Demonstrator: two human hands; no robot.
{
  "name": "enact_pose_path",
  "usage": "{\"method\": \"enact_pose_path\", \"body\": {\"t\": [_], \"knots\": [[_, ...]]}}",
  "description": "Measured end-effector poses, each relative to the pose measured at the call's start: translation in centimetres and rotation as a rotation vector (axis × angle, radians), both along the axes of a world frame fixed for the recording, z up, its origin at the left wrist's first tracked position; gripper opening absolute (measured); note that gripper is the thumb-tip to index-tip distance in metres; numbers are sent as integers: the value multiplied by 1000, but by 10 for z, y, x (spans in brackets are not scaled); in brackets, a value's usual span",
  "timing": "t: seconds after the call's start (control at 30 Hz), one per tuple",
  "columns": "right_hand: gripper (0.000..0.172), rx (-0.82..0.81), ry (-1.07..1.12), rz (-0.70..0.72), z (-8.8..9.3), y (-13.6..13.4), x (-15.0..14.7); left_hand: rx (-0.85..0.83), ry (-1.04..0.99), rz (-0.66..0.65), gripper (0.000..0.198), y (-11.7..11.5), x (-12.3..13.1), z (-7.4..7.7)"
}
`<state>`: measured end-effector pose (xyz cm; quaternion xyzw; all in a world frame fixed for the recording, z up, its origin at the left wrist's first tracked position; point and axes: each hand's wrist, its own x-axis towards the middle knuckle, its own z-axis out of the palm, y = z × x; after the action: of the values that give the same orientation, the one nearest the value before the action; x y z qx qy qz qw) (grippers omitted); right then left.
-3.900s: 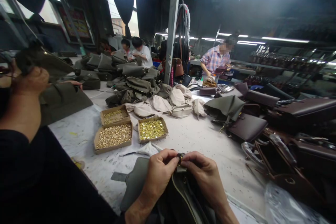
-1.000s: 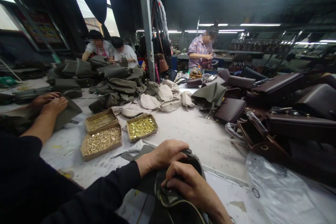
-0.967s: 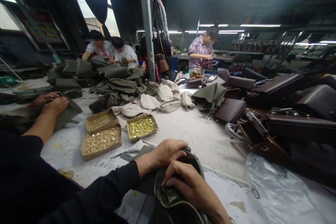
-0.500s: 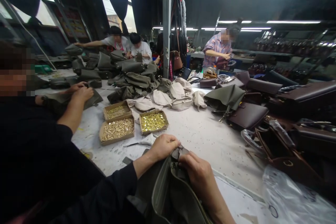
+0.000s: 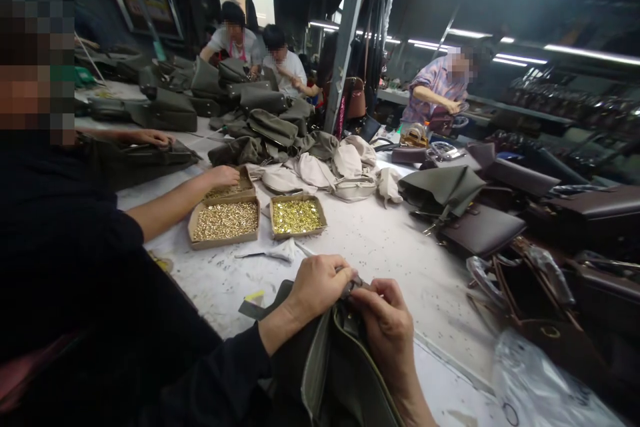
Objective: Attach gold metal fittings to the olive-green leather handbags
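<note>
A dark olive handbag (image 5: 350, 367) stands at the table's near edge, its top parted and its zipper edge showing. My left hand (image 5: 320, 283) is closed on the bag's upper corner, thumb and fingers pinching a small tab there. Right beside it, my right hand (image 5: 387, 323) pinches the same corner from the other side. Whatever small part lies between the fingertips is mostly hidden. Just beyond my hands lies a white-wrapped pointed tool (image 5: 283, 251). Farther off are a box of gold-coloured studs (image 5: 225, 220) and a box of shinier yellow-gold pieces (image 5: 299, 215).
A co-worker's hand (image 5: 223, 177) is over a third box at the left. Olive bags (image 5: 265, 127) and cream pouches (image 5: 313, 170) are heaped behind. Brown handbags (image 5: 540, 310) and clear plastic (image 5: 545, 380) crowd the right. A metal post (image 5: 347, 40) rises at the back.
The view has swung a little and tilted. The neighbouring co-worker's arm has reached from their bag to the rear box. My hands still pinch the bag's corner, with the right fingers shifted slightly.
</note>
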<state>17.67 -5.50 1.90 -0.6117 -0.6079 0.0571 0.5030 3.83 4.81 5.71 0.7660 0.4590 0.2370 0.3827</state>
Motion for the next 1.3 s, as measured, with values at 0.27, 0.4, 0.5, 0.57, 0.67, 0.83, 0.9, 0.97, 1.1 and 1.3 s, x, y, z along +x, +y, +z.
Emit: {"method": "enact_pose_path", "body": {"t": [0.27,0.4,0.5,0.57,0.67,0.83,0.9,0.97,1.1,1.3], "knots": [[18,2,-25,-31,0,1,1,32,-18,-6,24,-3,-1,1],[18,-6,-24,-46,1,1,-1,65,-29,-17,22,-5,-2,-1],[17,-8,-3,-44,3,1,-2,81,-18,-19,22,-5,-2,-1],[16,-11,18,-38,4,2,-2,87,-11,-21,22,-5,-1,-1],[16,-22,38,-35,4,2,-2,90,-14,-16,21,-5,-1,-1],[16,-19,19,-47,2,5,-3,78,-19,-9,20,-6,-2,-1],[16,-13,25,-41,2,6,-3,78,-17,-2,20,-7,-2,-1],[16,-21,31,-36,4,6,-4,78,-22,3,20,-7,-2,-1],[16,-78,16,-40,9,7,-6,77,-38,16,19,-8,-3,-3],[12,-166,117,-50,15,17,-10,62,-73,36,22,-6,-6,-9]]}}
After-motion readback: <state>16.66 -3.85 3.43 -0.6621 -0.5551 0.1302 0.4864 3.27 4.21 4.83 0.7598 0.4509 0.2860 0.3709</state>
